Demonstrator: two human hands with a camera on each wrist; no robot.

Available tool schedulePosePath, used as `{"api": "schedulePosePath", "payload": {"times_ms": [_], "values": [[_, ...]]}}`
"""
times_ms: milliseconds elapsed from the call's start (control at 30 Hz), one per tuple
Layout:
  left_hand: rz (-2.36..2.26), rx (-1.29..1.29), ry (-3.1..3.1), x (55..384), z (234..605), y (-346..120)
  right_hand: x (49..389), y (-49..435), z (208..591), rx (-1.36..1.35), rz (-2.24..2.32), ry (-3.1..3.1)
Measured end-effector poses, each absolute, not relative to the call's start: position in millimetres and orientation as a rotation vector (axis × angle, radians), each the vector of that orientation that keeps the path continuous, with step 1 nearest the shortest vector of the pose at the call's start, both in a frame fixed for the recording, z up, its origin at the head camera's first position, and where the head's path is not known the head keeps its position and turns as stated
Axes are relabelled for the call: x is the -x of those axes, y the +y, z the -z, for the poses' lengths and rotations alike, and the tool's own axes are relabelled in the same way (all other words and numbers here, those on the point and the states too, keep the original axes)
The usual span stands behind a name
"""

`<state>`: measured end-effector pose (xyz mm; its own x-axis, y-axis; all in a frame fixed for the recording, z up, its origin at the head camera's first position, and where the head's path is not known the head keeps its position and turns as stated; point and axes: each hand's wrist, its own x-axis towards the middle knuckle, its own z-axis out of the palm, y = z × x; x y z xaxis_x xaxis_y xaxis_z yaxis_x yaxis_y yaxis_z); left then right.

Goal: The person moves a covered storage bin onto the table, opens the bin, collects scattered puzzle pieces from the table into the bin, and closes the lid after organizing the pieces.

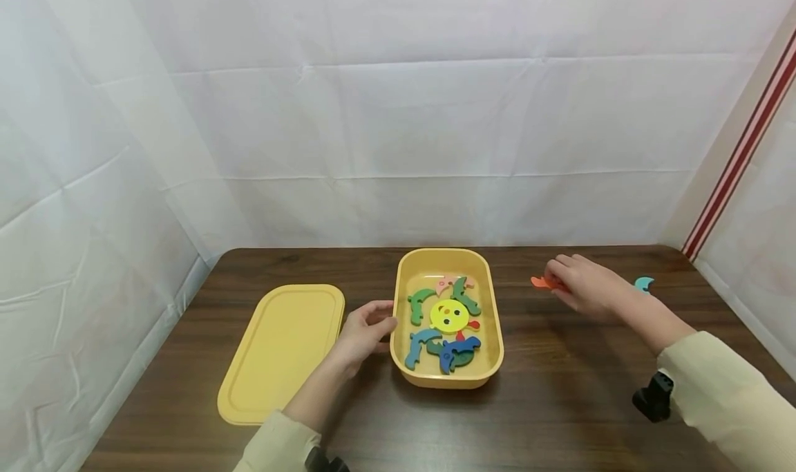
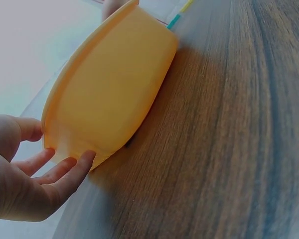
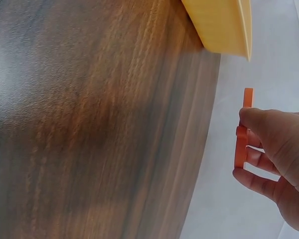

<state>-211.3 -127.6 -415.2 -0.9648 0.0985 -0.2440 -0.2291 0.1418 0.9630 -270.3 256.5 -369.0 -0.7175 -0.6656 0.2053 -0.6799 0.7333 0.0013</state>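
My right hand point(image 1: 584, 287) pinches an orange puzzle piece point(image 3: 240, 149) between thumb and fingertips, up off the table to the right of a yellow bin point(image 1: 497, 334). Fingertips of my left hand point(image 1: 363, 330) touch the bin's outer left wall, not curled round it. Inside the bin lie several flat puzzle pieces: a round yellow smiling face point(image 1: 449, 316), green arcs point(image 1: 465, 297), a light blue piece point(image 1: 419, 347), a dark blue piece point(image 1: 457, 351), and smaller pink and red ones. Some of these overlap near the bin's front.
A flat yellow lid point(image 1: 280, 354) lies on the dark wooden table point(image 1: 528, 423), left of the bin. Partly behind the right forearm, a light blue piece point(image 1: 644, 283) rests at the table's right. White cloth point(image 1: 385, 126) hangs behind the table and at its sides.
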Motion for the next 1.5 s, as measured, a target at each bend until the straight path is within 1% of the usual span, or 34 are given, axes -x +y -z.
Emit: {"api": "schedulePosePath", "payload": {"times_ms": [233, 467, 767, 867, 1033, 1100, 1500], "values": [[-1.914, 0.124, 2.169, 212.1, 415.5, -127.0, 277.4, 248.4, 365.8, -1.148, -0.114, -2.68], [-1.913, 0.141, 2.165, 211.8, 414.3, -126.9, 278.9, 233.5, 360.4, -1.104, -0.094, -2.77], [-1.921, 0.128, 2.166, 211.4, 415.6, -126.3, 279.2, 212.7, 356.0, -1.115, -0.095, -2.782], [-1.916, 0.13, 2.16, 207.8, 407.8, -125.1, 279.7, 206.2, 354.7, -1.115, -0.099, -2.79], [-1.926, 0.119, 2.153, 207.5, 406.7, -125.7, 281.5, 194.7, 350.6, -1.129, -0.105, -2.782], [-1.933, 0.121, 2.154, 210.6, 413.3, -127.0, 282.6, 189.5, 349.4, -1.129, -0.102, -2.783], [-1.923, 0.133, 2.165, 213.1, 417.5, -125.8, 283.5, 162.8, 344.6, -1.181, -0.035, -2.76]]}}
